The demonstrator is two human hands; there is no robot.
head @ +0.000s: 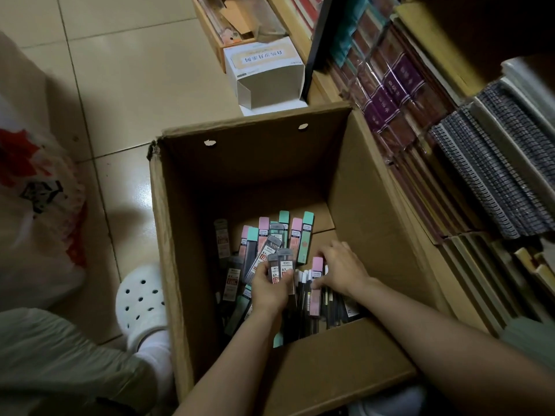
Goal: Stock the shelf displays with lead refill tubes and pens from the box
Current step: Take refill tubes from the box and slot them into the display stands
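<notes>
- Fingers (289,276) of the left hand (268,288) curl around a small bunch of grey-capped lead tubes (280,264), thumb on the near side, gripping them just above the pile.
- Right hand (341,270) reaches down beside it, fingers bent and spread over a pink-capped tube (317,267) and the pens (303,283); the fingertips touch them, but I cannot tell whether they actually pinch anything.
- Both forearms come in over the near wall of the box (354,175), an open cardboard carton standing on the tiled floor (120,70).
- Loose tubes (295,235) with pink, green and grey caps lie heaped on the box bottom, mostly pointing away from the person; dark pens lie bunched at the near right, under the right hand.
- Shelves (450,151) packed with notebooks and spiral pads run along the right, touching the box's right side.
- An open white carton (264,76) sits on the floor just beyond the box, with a wooden tray (210,34) of packets behind it.
- At the left, a foot in a white clog (139,298) stands just beside the box, and a white bag (36,190) with red print lies farther left.
</notes>
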